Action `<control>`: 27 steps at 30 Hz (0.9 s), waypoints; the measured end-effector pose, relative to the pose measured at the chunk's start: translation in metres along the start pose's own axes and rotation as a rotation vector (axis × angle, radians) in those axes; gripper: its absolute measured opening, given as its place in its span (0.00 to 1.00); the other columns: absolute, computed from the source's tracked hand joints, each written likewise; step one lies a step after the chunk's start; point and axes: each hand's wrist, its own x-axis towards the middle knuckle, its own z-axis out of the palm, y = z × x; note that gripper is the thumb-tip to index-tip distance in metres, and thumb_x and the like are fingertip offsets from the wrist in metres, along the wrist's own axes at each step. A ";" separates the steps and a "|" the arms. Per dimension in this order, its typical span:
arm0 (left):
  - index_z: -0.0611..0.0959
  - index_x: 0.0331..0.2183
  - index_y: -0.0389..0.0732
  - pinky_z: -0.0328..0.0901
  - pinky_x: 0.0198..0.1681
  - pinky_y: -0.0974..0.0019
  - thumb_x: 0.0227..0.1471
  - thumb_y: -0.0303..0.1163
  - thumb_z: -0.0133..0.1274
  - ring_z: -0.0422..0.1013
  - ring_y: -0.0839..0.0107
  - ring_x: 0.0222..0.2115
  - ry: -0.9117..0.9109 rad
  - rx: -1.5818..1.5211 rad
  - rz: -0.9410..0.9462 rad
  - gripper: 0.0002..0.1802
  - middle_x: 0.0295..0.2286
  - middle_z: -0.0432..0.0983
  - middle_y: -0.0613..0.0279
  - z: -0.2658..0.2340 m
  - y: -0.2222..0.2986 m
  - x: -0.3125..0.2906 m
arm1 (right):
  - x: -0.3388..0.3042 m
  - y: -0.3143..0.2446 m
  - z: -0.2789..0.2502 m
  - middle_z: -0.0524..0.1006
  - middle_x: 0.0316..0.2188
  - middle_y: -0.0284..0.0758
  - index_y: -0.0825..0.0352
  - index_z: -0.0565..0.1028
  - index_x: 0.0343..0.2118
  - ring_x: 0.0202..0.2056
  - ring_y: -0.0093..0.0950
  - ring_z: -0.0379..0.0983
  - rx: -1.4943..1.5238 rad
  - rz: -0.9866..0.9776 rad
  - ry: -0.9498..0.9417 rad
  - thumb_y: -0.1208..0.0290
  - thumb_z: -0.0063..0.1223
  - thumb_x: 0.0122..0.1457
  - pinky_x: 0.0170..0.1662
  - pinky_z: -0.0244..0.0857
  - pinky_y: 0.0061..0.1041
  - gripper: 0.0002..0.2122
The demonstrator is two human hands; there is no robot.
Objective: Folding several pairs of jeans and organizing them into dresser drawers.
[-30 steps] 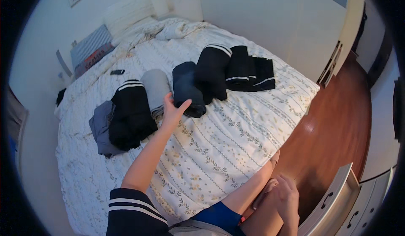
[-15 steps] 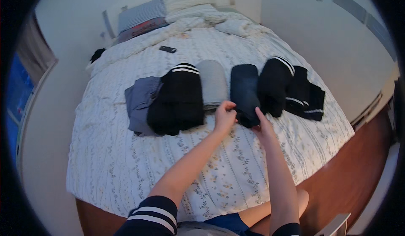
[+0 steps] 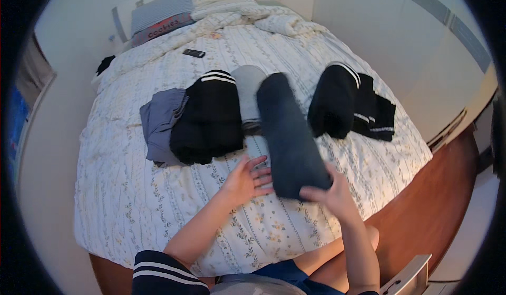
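Note:
A folded dark grey garment [image 3: 290, 137] is tilted up off the bed, its near end gripped by my right hand [image 3: 334, 192] with the thumb on top. My left hand [image 3: 245, 182] hovers beside its left edge, fingers spread and palm turned toward it, holding nothing. Left of the raised garment lie a folded light grey garment [image 3: 247, 84], partly covered by it, a black folded garment with white stripes [image 3: 211, 118] and a grey-blue folded garment [image 3: 161, 124]. To its right sit a black striped roll of clothing [image 3: 332, 102] and black folded clothes [image 3: 377, 110].
Everything lies on a bed with a floral cover [image 3: 132, 200]. Farther back are a black phone [image 3: 194, 53], a bunched quilt [image 3: 279, 23] and pillows [image 3: 161, 11]. A white cabinet corner [image 3: 411, 276] stands at the lower right, above the wooden floor [image 3: 432, 216].
My right hand has lifted the dark grey garment off the bed and drawn it nearer. My left hand has come back toward me, its fingers now spread. The view has shifted slightly.

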 end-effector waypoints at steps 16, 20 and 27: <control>0.63 0.63 0.44 0.47 0.64 0.42 0.56 0.69 0.36 0.55 0.53 0.62 -0.209 -0.410 0.014 0.46 0.62 0.59 0.55 -0.046 -0.060 -0.080 | -0.022 0.012 -0.023 0.77 0.45 0.44 0.74 0.72 0.51 0.47 0.34 0.74 -0.083 0.207 -0.179 0.63 0.71 0.46 0.54 0.65 0.29 0.31; 0.63 0.63 0.44 0.46 0.65 0.43 0.56 0.69 0.36 0.55 0.54 0.62 -0.215 -0.613 -0.035 0.47 0.62 0.60 0.55 -0.060 -0.076 -0.092 | -0.042 0.005 -0.020 0.80 0.40 0.39 0.74 0.71 0.51 0.38 0.29 0.79 0.477 0.449 0.068 0.70 0.68 0.47 0.46 0.72 0.28 0.28; 0.60 0.64 0.42 0.45 0.65 0.45 0.52 0.74 0.38 0.58 0.50 0.59 -0.241 -0.592 -0.095 0.53 0.61 0.59 0.48 -0.029 -0.075 -0.103 | -0.035 0.011 -0.110 0.79 0.40 0.44 0.74 0.74 0.48 0.40 0.35 0.78 0.917 0.312 0.455 0.69 0.58 0.58 0.49 0.71 0.31 0.18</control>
